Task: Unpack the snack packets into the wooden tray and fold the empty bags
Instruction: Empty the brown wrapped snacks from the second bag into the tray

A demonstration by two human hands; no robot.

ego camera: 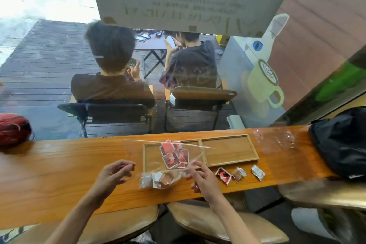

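Several red packets (174, 154) already in wooden tray (229, 161); right hand (202, 179) pinching clear bag (170, 150), left hand (114, 172) fingers spread, empty. Next: shake out rest.

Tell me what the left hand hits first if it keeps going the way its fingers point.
Likely the clear plastic bag over the wooden tray. The left hand points right and slightly away, toward the bag's near edge; depth is uncertain, so it might pass above it.

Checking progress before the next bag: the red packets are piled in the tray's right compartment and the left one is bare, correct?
Not quite. The head view shows the red packets in the tray's left compartment; the right one is bare.
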